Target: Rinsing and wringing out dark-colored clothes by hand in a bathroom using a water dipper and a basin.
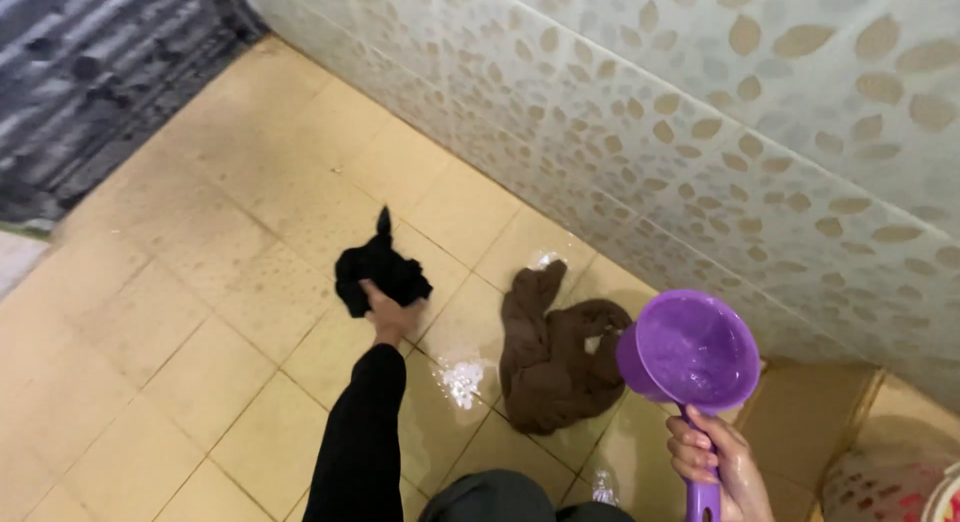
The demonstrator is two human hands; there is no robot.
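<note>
My left hand (388, 315), in a black sleeve, grips a wet black cloth (378, 270) that lies on the yellow tiled floor (200, 312). My right hand (712, 464) holds the handle of a purple water scoop (688, 350), raised above the floor with its bowl tilted toward the left. Just left of the scoop, a crumpled brown cloth (552, 354) lies wet on the tiles, between my two hands. A small patch of foam (462, 380) sits on the floor beside the brown cloth.
A wall of pale tiles with a tan pebble pattern (700, 132) runs diagonally along the right. A dark striped mat (90, 72) lies at the top left. A patterned bucket rim (890, 482) shows at the bottom right corner.
</note>
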